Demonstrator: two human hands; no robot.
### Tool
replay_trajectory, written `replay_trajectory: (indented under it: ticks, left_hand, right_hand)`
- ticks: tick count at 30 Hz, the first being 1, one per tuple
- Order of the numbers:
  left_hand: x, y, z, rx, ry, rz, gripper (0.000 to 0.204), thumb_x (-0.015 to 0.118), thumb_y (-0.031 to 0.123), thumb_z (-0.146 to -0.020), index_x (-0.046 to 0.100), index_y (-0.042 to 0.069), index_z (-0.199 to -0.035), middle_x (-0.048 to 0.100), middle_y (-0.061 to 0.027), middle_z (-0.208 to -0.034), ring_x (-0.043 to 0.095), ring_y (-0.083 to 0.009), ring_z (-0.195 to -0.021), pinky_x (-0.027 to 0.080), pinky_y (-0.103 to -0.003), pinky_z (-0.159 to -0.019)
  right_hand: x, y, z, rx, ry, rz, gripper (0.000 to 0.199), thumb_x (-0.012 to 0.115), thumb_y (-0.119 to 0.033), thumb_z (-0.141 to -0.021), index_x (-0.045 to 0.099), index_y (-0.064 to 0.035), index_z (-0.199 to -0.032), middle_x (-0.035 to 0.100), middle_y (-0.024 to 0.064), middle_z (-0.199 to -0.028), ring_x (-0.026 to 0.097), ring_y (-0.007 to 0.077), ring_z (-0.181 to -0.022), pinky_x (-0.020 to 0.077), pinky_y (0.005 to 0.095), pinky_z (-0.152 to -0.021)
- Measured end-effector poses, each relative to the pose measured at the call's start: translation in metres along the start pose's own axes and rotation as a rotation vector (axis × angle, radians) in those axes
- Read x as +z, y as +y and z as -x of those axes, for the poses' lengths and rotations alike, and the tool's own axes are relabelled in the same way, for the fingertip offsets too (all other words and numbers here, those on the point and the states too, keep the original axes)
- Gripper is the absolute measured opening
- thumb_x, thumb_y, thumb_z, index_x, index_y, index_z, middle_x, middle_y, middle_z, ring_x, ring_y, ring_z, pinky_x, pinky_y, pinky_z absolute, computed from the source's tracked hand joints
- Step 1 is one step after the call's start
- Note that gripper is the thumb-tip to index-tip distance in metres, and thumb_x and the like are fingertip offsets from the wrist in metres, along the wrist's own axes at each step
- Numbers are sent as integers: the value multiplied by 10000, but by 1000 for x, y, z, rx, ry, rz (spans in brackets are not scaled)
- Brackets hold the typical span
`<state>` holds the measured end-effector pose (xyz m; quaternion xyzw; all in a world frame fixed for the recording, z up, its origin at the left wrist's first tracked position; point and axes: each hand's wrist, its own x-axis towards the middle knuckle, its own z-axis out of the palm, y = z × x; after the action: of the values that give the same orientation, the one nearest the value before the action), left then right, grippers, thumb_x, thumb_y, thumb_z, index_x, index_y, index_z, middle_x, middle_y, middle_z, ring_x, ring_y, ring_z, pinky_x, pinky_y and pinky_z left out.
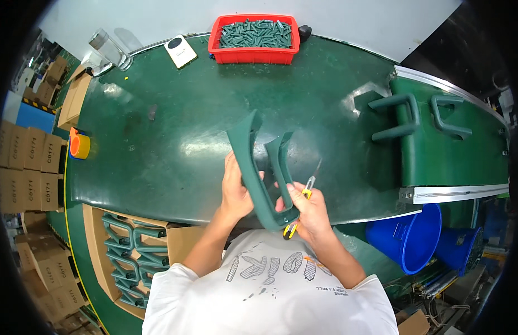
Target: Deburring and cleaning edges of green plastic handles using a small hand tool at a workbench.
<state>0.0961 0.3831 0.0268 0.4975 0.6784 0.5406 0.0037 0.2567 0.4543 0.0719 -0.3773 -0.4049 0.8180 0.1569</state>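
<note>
A green U-shaped plastic handle point(258, 181) is held up in front of my chest, its two flared ends pointing away from me over the table. My left hand point(236, 187) is closed round its left side, the fingers partly hidden behind it. My right hand point(310, 209) grips a yellow utility knife point(307, 193) with its blade out, pointing away and to the right. The thumb and fingers of that same hand also press on the right arm of the handle, near its bend.
A red bin point(258, 55) of small green pieces stands at the far edge. Two similar handles lie by the conveyor belt point(437, 162) at right. An open carton point(94, 234) of handles is at lower left, blue buckets point(401, 237) at lower right. An orange tape roll point(79, 146) sits far left.
</note>
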Motion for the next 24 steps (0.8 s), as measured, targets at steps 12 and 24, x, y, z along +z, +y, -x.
replay_trajectory:
  ticks: [12, 24]
  left_hand:
    - [-14, 8, -7, 128, -39, 12, 337, 721, 97, -735, 592, -36, -1017, 636, -210, -1009, 633, -294, -898, 497, -364, -822]
    - [-30, 20, 8, -102, -125, 468, 358, 698, 217, -839, 574, -59, -1030, 624, -152, -912, 610, -205, -816, 497, -302, -717]
  right_hand:
    - [-23, 0, 8, -382, -166, 476, 392, 507, -366, -962, 565, -12, -1121, 524, 21, -623, 500, 96, -541, 410, 244, -511]
    - [-22, -19, 4, -980, 59, 1172, 178, 689, -201, -807, 670, -24, -817, 503, 45, -560, 498, 193, -472, 385, 320, -421]
